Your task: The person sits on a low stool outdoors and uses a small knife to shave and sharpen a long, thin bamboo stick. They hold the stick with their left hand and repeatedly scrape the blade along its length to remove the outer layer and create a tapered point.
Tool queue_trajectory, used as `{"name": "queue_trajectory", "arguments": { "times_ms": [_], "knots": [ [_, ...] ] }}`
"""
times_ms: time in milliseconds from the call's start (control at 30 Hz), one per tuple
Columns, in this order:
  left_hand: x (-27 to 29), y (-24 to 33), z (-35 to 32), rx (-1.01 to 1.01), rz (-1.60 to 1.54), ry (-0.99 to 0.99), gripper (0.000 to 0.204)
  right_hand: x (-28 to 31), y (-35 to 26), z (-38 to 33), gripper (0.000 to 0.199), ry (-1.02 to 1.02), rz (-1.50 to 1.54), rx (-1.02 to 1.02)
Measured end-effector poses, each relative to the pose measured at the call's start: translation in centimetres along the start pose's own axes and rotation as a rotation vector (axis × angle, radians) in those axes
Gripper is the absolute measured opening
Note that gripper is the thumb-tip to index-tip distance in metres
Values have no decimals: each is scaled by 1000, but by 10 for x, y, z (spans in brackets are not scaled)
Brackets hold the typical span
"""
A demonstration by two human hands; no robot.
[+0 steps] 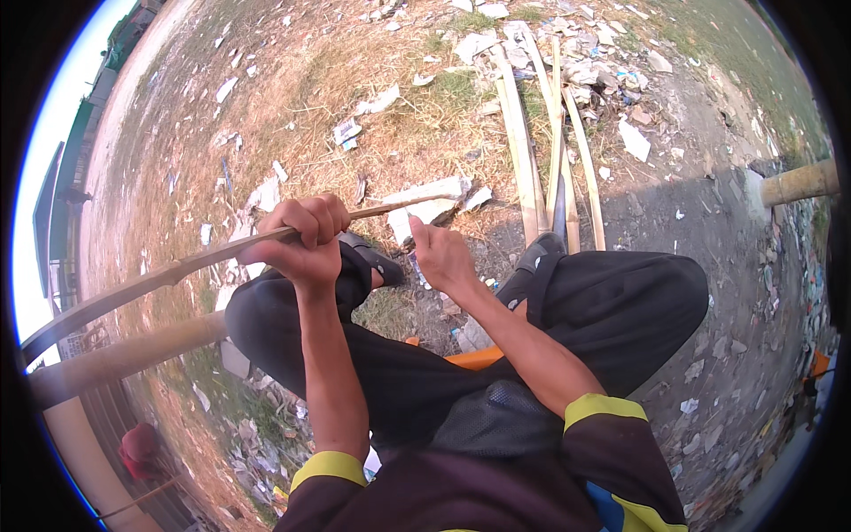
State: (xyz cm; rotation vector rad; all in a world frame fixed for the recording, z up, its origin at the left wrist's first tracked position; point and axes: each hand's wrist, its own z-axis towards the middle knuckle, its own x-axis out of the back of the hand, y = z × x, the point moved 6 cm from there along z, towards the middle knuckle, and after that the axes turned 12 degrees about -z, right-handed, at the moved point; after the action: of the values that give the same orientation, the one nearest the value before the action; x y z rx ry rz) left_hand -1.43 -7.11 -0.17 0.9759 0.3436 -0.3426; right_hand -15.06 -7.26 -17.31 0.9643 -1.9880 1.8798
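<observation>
My left hand is clenched around a long thin bamboo strip that runs from the far left edge to the middle of the view. My right hand sits just right of the left one, near the strip's right tip; whether it grips anything is hidden by its own back. Both hands are above my knees in black trousers. I am seated low, with black shoes on the ground below the hands.
Several split bamboo slats lie on the ground ahead. Paper and plastic litter is scattered over dry grass and dirt. A thick bamboo pole crosses at the left, another pole end at the right. A person in red is at lower left.
</observation>
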Motion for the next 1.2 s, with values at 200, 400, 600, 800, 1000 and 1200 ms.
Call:
{"name": "queue_trajectory", "arguments": {
  "times_ms": [200,400,600,800,1000,1200],
  "knots": [
    [-2,-2,0,22,13,-29,70,2,4,2,66,-30,-21,-110],
    [5,-2,-3,48,-9,-4,71,1,-1,4,69,-59,5,37],
    [7,0,1,40,-38,-14,71,0,23,11,73,-121,-135,-191],
    [17,0,-2,3,-86,29,73,-14,11,8,68,-55,18,33],
    [11,0,-3,90,-62,-11,72,-10,28,10,72,-109,-87,-180],
    [-20,0,-12,76,76,-110,72,-10,12,7,74,-100,-2,-2]
  ]
}}
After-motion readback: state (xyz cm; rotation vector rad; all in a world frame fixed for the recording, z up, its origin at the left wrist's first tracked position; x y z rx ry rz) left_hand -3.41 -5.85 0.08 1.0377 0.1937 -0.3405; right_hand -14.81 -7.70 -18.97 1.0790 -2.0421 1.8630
